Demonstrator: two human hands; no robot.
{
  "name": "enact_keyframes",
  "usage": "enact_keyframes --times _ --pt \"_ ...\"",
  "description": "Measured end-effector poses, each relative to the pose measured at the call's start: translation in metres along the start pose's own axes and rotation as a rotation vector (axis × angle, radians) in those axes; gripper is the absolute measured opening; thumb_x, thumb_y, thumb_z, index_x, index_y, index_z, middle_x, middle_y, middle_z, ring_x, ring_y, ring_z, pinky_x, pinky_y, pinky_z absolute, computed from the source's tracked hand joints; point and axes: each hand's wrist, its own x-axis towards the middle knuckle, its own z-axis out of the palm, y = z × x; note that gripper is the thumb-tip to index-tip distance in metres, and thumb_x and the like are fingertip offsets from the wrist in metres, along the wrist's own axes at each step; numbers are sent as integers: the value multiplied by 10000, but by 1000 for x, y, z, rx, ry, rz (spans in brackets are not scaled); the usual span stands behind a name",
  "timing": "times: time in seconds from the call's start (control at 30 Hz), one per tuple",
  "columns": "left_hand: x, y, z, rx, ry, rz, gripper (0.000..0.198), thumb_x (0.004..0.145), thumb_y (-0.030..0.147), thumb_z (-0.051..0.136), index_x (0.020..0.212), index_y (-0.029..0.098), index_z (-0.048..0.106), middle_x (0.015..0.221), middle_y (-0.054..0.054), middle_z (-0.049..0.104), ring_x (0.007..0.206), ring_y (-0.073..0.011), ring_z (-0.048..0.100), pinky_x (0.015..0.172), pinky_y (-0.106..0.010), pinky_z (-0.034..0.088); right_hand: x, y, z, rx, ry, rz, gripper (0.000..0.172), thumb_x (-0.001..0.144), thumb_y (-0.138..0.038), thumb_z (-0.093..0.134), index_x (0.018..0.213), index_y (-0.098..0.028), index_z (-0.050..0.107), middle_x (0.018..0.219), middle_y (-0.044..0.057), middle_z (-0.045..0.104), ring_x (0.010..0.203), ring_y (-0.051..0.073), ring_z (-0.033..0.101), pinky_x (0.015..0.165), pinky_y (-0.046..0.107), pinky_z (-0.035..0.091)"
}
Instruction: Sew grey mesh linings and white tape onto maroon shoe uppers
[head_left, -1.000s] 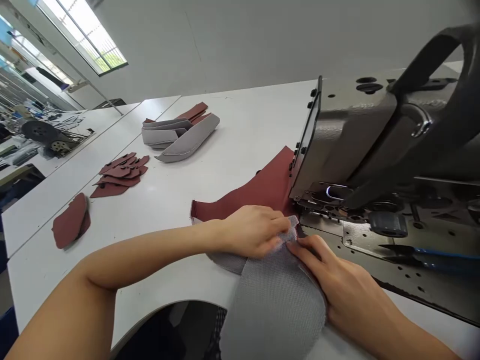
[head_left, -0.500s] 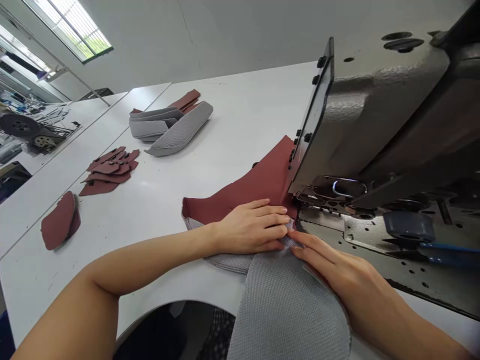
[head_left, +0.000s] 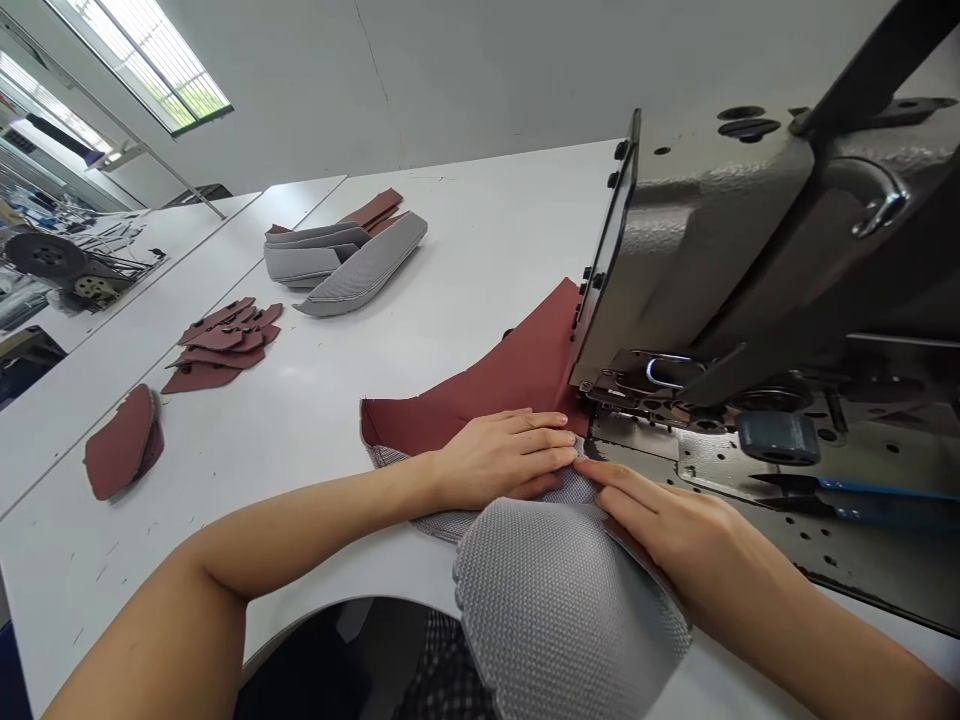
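Since the frame half a second ago, in the head view, the loose end of the grey mesh panel (head_left: 562, 600) has lifted and curled, its rounded edge now rising beside the left hand (head_left: 502, 455); both hands have barely shifted. That left hand lies flat, fingers close together, over the red-brown panel (head_left: 517, 370) and a strip of mesh, seemingly to keep the layers from sliding. Just beside its fingertips, the right hand (head_left: 667, 520) reaches in with index finger outstretched, apparently steadying the mesh edge; its thumb is hidden, so I cannot tell whether it pinches. The red-brown panel runs from under the left hand to the sewing machine (head_left: 697, 260), just beyond both hands, probably placed there so the layers lie close to the stitching area. Snips (head_left: 885, 505) rest on the machine bed to the right of the right hand, handily near.

Beyond the left hand, the white table (head_left: 480, 270) carries stacked grey and red-brown pieces (head_left: 360, 260); farther left are a heap of small red-brown pieces (head_left: 225, 345) and some rounded pieces (head_left: 124, 440), likely grouped by shape. Past them stand another machine (head_left: 52, 260), a pale wall (head_left: 465, 90) and a bright window (head_left: 150, 60).
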Motion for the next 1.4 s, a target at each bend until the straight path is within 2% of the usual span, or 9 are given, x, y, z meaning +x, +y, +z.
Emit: enact_keyframes --times 0.17,0.4,0.57,0.7,0.77,0.93,1.13,1.27,1.4 --pt "2 2 -3 -22 21 -16 409 1065 427 408 1213 153 673 1312 -71 704 1377 -195 553 1159 -349 484 -3 -1 5 -21 34 26 321 957 -31 328 837 -180 586 1216 155 712 903 186 737 694 265 609" --pt "7 -3 -10 -78 -32 15 381 1055 415 444 1128 135 690 1275 -81 714 1374 -208 546 1146 -339 493 0 -5 9 -9 0 113 302 918 -8 319 790 -200 513 1318 168 659 798 163 734 555 243 561" --pt "19 -26 -23 -80 -166 145 465 1039 477 457 1312 143 628 1294 -131 684 1292 -219 588 1024 -346 564 3 -5 7 -49 -13 105 293 892 4 328 819 -197 528 1279 161 683 646 138 690 476 236 513" --pt "22 -43 -24 -13 -132 237 493 1012 525 495 1339 186 642 1415 -113 627 1448 -262 459 1224 -468 388 6 -6 5 -73 -19 87 297 888 4 325 809 -196 531 1277 155 686 659 137 700 480 228 522" --pt "21 -47 -21 -6 -133 231 485 1005 530 509 1350 215 643 1423 -77 629 1499 -252 396 1265 -476 326 6 -7 5 -70 -11 91 291 899 -3 331 787 -201 513 1280 147 686 628 127 689 464 222 512" --pt "18 -49 -13 -19 -103 255 459 1008 508 522 1332 214 660 1435 -61 625 1486 -229 422 1287 -463 297 2 -5 7 -41 -42 123 279 897 -13 343 800 -205 521 1333 146 654 703 152 720 477 231 526" --pt "17 -48 -10 -62 -78 251 463 1020 476 507 1323 164 666 1386 -97 658 1425 -218 505 1260 -402 361 2 -5 8 -32 -42 118 270 901 -11 358 854 -195 550 1341 177 641 788 174 743 511 227 547" --pt "18 -46 -12 -106 -128 218 451 1015 479 518 1317 181 670 1412 -81 640 1439 -232 486 1262 -405 352 4 -9 6 -56 -17 120 287 932 -28 321 795 -214 490 1326 171 653 740 165 730 515 244 551" --pt "20 -46 -13 -158 -162 189 437 1014 472 521 1308 187 670 1393 -79 652 1452 -228 465 1255 -400 359 1 -13 3 -66 -2 122 285 987 -76 314 798 -225 466 1298 132 680 783 162 726 567 243 562"
